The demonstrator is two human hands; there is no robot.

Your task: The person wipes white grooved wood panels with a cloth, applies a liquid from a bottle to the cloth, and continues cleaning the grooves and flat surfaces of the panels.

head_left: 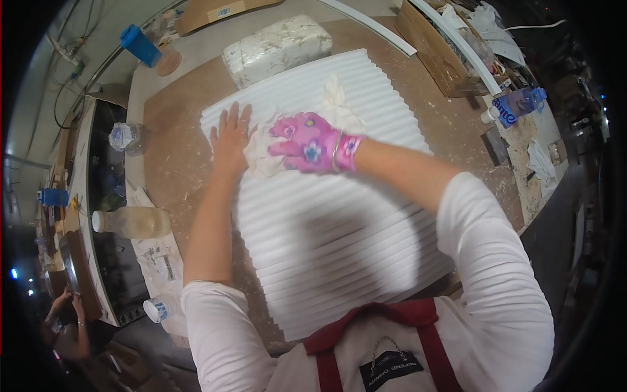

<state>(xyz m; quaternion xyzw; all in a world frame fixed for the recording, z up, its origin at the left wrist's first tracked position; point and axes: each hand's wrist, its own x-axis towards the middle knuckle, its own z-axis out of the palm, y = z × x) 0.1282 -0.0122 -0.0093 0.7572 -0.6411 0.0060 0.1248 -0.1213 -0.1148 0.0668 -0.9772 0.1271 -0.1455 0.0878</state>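
Note:
A white ribbed panel (339, 228) lies across a brown worktable (171, 140). My left hand (230, 137) is bare and rests flat on the panel's left edge, fingers spread. My right hand (307, 142) wears a pink flowered glove and presses a white cloth (264, 157) onto the panel just beside my left hand. A loose end of the cloth (336, 98) trails up behind the glove.
A white wrapped block (277, 47) sits behind the panel. Plastic bottles stand at the left (130, 222), (127, 137) and right (513, 108). A wooden box (431, 52) with white strips is at the back right. Another person's hands (68, 307) show at the lower left.

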